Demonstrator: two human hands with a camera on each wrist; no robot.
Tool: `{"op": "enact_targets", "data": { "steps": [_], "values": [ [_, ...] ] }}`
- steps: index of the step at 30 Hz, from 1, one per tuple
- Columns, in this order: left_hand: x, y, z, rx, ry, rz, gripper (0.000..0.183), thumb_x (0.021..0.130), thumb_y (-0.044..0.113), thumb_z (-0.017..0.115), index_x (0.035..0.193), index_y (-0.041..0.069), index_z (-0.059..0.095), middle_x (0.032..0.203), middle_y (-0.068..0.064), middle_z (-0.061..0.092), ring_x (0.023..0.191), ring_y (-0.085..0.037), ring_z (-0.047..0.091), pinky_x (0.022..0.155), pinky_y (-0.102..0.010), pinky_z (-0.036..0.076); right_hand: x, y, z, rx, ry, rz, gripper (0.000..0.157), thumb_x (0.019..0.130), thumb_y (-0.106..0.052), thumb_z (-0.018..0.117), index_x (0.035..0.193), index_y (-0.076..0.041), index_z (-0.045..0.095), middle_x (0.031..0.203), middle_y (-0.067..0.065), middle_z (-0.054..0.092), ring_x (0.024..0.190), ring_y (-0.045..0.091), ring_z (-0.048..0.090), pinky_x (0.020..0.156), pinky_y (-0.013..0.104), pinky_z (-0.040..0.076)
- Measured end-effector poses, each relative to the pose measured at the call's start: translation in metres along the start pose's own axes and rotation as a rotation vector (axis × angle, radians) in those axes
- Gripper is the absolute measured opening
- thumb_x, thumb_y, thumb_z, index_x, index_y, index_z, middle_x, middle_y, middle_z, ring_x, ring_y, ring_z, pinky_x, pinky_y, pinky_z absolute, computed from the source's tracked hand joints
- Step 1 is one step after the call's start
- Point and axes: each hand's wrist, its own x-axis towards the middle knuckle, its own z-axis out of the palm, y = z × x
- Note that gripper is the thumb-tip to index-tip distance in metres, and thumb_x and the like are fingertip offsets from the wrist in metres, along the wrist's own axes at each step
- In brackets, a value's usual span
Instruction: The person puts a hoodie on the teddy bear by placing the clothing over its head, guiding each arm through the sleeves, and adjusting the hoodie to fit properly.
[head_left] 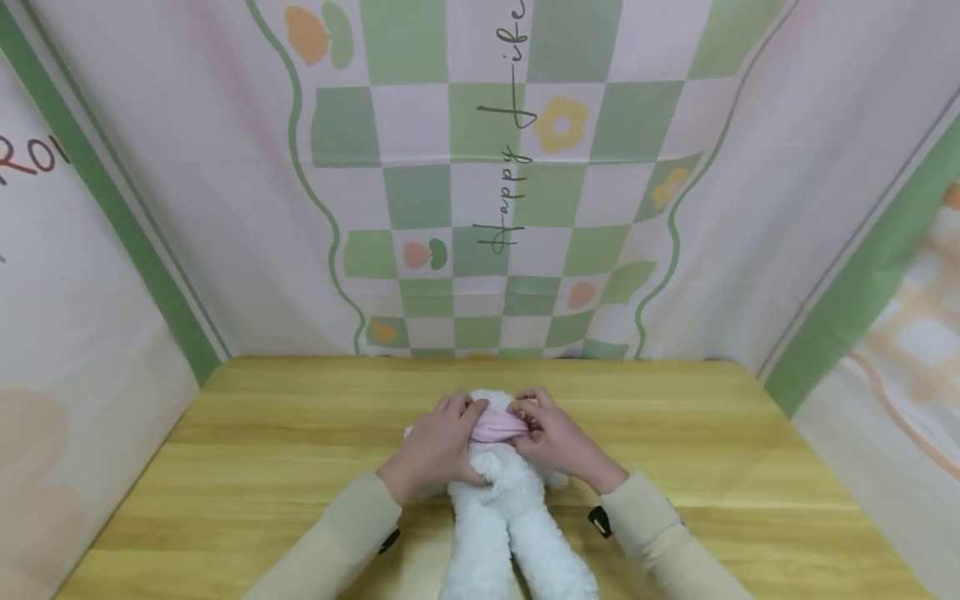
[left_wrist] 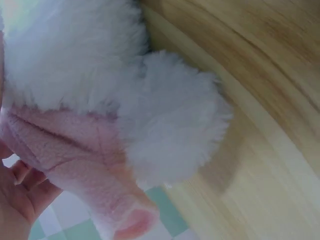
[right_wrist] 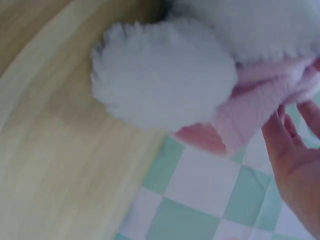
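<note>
A white fluffy plush toy [head_left: 491,492] lies on the wooden table with its two legs toward me. Soft pink clothing [head_left: 497,425] is bunched around its upper part, just below the white head [head_left: 491,395]. My left hand [head_left: 438,442] holds the left side of the clothing, its thumb lying lower on the white body. From the right, my right hand [head_left: 555,442] pinches the clothing's edge. In the left wrist view, a pink sleeve-like end [left_wrist: 120,210] hangs beside a fluffy limb [left_wrist: 175,120]. The right wrist view shows a similar open pink end [right_wrist: 205,137] beside another limb [right_wrist: 165,75].
The wooden table [head_left: 300,417] reaches back to a hanging cloth [head_left: 487,192] with green and white checks. Light cloth walls with green bands [head_left: 127,217] stand on both sides. A dark strap piece [head_left: 600,522] shows at the right cuff.
</note>
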Motion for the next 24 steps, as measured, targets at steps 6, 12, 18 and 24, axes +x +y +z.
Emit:
{"op": "enact_targets", "data": {
  "steps": [6, 12, 18, 24],
  "values": [
    [0.003, -0.001, -0.002, 0.047, 0.006, 0.022, 0.099, 0.060, 0.065, 0.076, 0.137, 0.012, 0.042, 0.141, -0.008, 0.045, 0.119, -0.025, 0.050, 0.080, -0.036, 0.057, -0.006, 0.006, -0.010, 0.051, -0.157, -0.060, 0.050, 0.079, -0.009, 0.064, 0.126, -0.001, 0.048, 0.129, 0.017, 0.043, 0.106, 0.021, 0.047, 0.086, 0.025, 0.048],
    [0.004, -0.002, 0.000, 0.097, 0.025, 0.052, 0.097, 0.060, 0.069, 0.073, 0.133, 0.012, 0.045, 0.135, -0.006, 0.051, 0.125, -0.023, 0.048, 0.109, -0.043, 0.042, -0.006, 0.006, -0.008, -0.099, -0.109, -0.108, 0.053, 0.078, -0.015, 0.072, 0.124, -0.002, 0.050, 0.129, 0.017, 0.045, 0.112, 0.029, 0.048, 0.088, 0.037, 0.050],
    [0.004, -0.002, 0.005, 0.188, 0.073, 0.095, 0.093, 0.059, 0.075, 0.070, 0.124, 0.012, 0.048, 0.122, -0.003, 0.056, 0.117, -0.018, 0.053, 0.112, -0.044, 0.037, -0.004, 0.006, 0.003, -0.187, 0.000, -0.182, 0.038, 0.075, -0.011, 0.073, 0.108, -0.005, 0.054, 0.113, 0.010, 0.050, 0.095, 0.017, 0.049, 0.077, 0.028, 0.049],
    [0.001, 0.001, 0.013, 0.224, 0.134, 0.101, 0.087, 0.058, 0.074, 0.071, 0.117, 0.015, 0.049, 0.109, 0.001, 0.056, 0.105, -0.016, 0.055, 0.098, -0.036, 0.047, -0.005, 0.004, 0.011, -0.250, 0.078, -0.207, 0.029, 0.071, -0.006, 0.073, 0.093, -0.008, 0.056, 0.090, 0.001, 0.053, 0.081, 0.010, 0.044, 0.068, 0.023, 0.043]
  ]
}}
